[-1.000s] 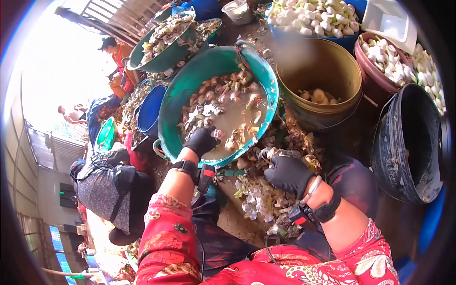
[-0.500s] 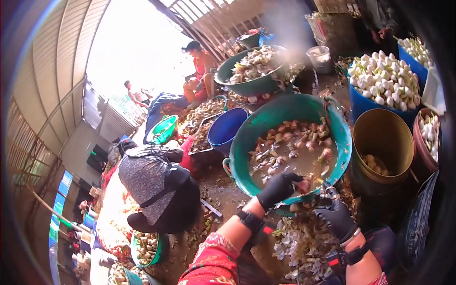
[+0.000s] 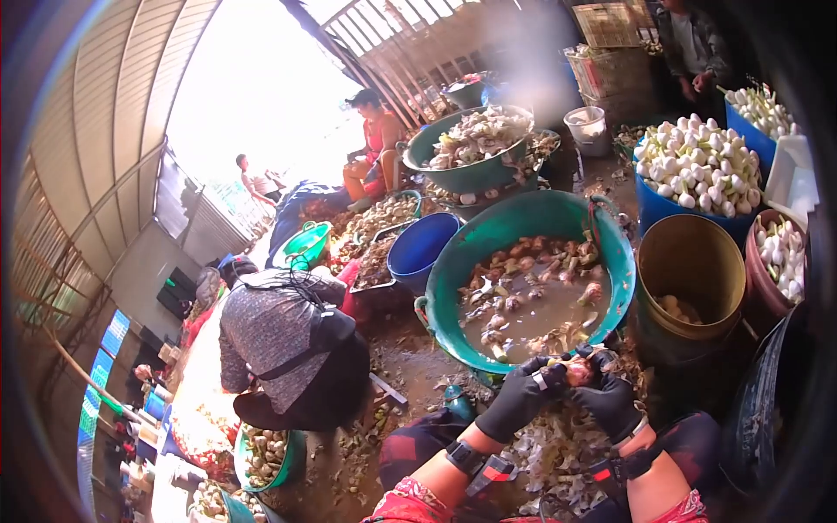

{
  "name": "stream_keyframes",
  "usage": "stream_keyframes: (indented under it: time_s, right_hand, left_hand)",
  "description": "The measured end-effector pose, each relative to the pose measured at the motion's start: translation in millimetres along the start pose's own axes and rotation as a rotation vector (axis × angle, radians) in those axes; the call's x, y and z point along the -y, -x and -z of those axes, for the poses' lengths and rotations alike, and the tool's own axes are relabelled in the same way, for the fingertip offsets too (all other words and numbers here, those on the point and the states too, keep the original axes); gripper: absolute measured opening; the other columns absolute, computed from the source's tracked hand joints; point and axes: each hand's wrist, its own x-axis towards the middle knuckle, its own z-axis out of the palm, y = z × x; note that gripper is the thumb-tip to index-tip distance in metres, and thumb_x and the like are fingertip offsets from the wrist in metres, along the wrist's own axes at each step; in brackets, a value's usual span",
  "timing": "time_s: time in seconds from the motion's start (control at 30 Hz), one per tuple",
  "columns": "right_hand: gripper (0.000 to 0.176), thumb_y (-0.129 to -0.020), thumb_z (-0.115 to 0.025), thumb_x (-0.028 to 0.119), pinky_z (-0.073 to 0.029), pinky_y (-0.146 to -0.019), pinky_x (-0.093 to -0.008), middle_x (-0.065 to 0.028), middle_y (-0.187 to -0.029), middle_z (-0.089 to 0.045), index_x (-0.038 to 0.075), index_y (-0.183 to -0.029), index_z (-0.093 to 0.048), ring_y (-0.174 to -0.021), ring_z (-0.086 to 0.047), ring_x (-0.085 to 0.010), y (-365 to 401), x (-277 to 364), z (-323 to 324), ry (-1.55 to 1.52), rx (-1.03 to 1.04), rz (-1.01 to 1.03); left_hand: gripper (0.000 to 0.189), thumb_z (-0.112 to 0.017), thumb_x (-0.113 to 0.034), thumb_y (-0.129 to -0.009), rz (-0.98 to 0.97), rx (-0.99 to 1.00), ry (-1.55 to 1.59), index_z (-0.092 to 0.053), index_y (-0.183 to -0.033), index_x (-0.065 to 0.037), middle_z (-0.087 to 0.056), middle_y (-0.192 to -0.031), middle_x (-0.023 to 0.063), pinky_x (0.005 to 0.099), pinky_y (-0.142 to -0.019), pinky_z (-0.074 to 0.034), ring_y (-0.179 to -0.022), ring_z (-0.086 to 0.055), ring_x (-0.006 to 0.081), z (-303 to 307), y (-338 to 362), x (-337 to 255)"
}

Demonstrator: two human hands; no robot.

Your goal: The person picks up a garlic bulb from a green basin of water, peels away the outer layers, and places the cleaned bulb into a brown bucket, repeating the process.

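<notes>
Both gloved hands are meeting low in the view, around 5 o'clock. The left hand [image 3: 521, 399] is curling in from 8 o'clock and the right hand [image 3: 612, 403] from 4 o'clock. Each is closing its fingertips on the same small brownish bulb [image 3: 579, 373], so it's getting pinched from both sides. It's sitting right between the gloves, just off the near rim of the teal tub [image 3: 488, 228]. I can't tell whether a blade is tucked in the right glove, it's too small to make out.

The tub is sitting at 12 o'clock from the hands, full of murky water with more pieces floating in it. A yellow bucket [image 3: 689, 253] is standing at 2 o'clock, nearly empty, and a pile of peelings [image 3: 558, 449] is spreading underneath at 6 o'clock. A co-worker [image 3: 279, 336] is bending over well apart at 9 o'clock.

Stuff I'd be worrying about:
- The gloves and bulb are probably wet, so it could be squirting out of that pinch and dropping into the peelings or back into the water.
- If there is a blade in there, the left fingertips are sitting really close to it.
- The wet scraps underfoot are looking slippery.
- The tub rim is close enough that an elbow bump could be sloshing water out.
</notes>
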Motion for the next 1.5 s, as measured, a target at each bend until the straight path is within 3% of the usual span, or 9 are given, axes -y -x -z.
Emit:
stream_keyframes:
  time_s: [0.13,0.33,0.6,0.73,0.8,0.93,1.2,1.33,1.5]
  right_hand:
    - [0.063,-0.069,-0.073,-0.004,-0.045,-0.092,-0.0302,-0.0093,-0.117,-0.053,-0.001,-0.125,-0.044,-0.105,-0.053,-0.0164,2.2,0.6,2.4,-0.232,0.027,-0.124]
    - [0.061,-0.071,-0.068,-0.008,-0.045,-0.093,-0.0295,-0.0077,-0.117,-0.053,0.001,-0.126,-0.045,-0.104,-0.053,-0.0151,-0.6,2.3,-0.2,-0.333,-0.039,-0.195]
    - [0.044,-0.087,-0.061,0.018,-0.046,-0.083,-0.0242,-0.0052,-0.107,-0.057,-0.001,-0.125,-0.046,-0.093,-0.055,-0.0105,-6.3,2.9,2.8,-0.470,0.035,-0.253]
    - [0.050,-0.084,-0.064,0.008,-0.045,-0.088,-0.0255,-0.0057,-0.112,-0.056,-0.002,-0.128,-0.044,-0.099,-0.054,-0.0114,-6.3,-10.3,6.8,-0.469,0.038,-0.229]
    - [0.051,-0.083,-0.065,0.007,-0.044,-0.089,-0.0256,-0.0058,-0.112,-0.056,-0.002,-0.129,-0.043,-0.100,-0.053,-0.0119,-7.7,-5.8,6.1,-0.468,0.050,-0.250]
    - [0.053,-0.082,-0.064,0.004,-0.043,-0.092,-0.0284,-0.0083,-0.116,-0.055,-0.003,-0.129,-0.041,-0.105,-0.052,-0.0143,-4.8,-7.0,7.3,-0.436,0.108,-0.236]
    - [0.039,-0.093,-0.048,0.018,-0.046,-0.084,-0.0282,-0.0090,-0.108,-0.057,-0.006,-0.124,-0.045,-0.094,-0.055,-0.0135,-2.7,-5.9,-1.2,-0.333,0.061,-0.137]
    - [0.040,-0.093,-0.043,0.035,-0.049,-0.080,-0.0384,-0.0085,-0.103,-0.059,0.002,-0.116,-0.052,-0.091,-0.059,-0.0204,-2.2,-10.8,4.5,-0.594,0.196,-0.407]
    - [0.036,-0.089,-0.046,0.041,-0.045,-0.058,-0.0326,-0.0051,-0.087,-0.062,0.012,-0.107,-0.056,-0.074,-0.058,-0.0205,-3.5,-29.6,9.9,-1.034,0.204,-0.683]
  left_hand:
    - [0.028,-0.060,-0.011,-0.087,0.293,-0.100,0.448,-0.058,-0.111,0.001,-0.063,-0.099,0.0051,0.0275,-0.078,-0.051,-0.086,-0.060,0.0113,-5.5,-2.5,-22.7]
    - [0.029,-0.058,-0.005,-0.083,0.257,-0.090,0.375,-0.058,-0.111,0.003,-0.063,-0.097,0.0077,0.0289,-0.076,-0.052,-0.082,-0.062,0.0148,-3.7,-7.0,-30.1]
    - [0.021,-0.055,-0.004,-0.077,0.230,-0.213,0.279,-0.061,-0.096,0.005,-0.064,-0.085,0.0079,0.0292,-0.071,-0.054,-0.074,-0.064,0.0169,-6.9,-4.1,-35.0]
    - [0.015,-0.051,-0.007,-0.086,-0.168,0.002,-0.349,-0.059,-0.094,0.004,-0.060,-0.087,0.0069,0.0319,-0.073,-0.054,-0.079,-0.062,0.0167,5.3,-1.2,-23.4]
    - [0.025,-0.058,-0.012,-0.088,-0.004,0.090,-0.122,-0.056,-0.105,0.005,-0.059,-0.101,0.0088,0.0277,-0.071,-0.054,-0.082,-0.062,0.0148,13.2,-3.2,-16.4]
    - [0.026,-0.063,-0.012,-0.084,0.299,-0.136,0.427,-0.059,-0.105,0.002,-0.063,-0.086,0.0020,0.0250,-0.064,-0.049,-0.072,-0.059,0.0104,-2.4,-5.9,-17.8]
    - [0.018,-0.061,-0.005,-0.083,0.192,-0.101,0.064,-0.063,-0.100,0.001,-0.064,-0.089,0.0016,0.0261,-0.069,-0.048,-0.075,-0.058,0.0091,-1.9,-1.3,-32.4]
    - [0.014,-0.058,-0.002,-0.081,0.072,-0.100,-0.125,-0.065,-0.092,0.000,-0.065,-0.081,0.0035,0.0277,-0.067,-0.048,-0.072,-0.059,0.0129,-0.1,-3.3,-30.3]
    - [0.022,-0.057,0.003,-0.066,-0.244,-0.091,-0.720,-0.062,-0.087,-0.003,-0.058,-0.076,0.0166,0.0358,-0.066,-0.047,-0.073,-0.058,0.0350,2.1,-12.1,-26.7]
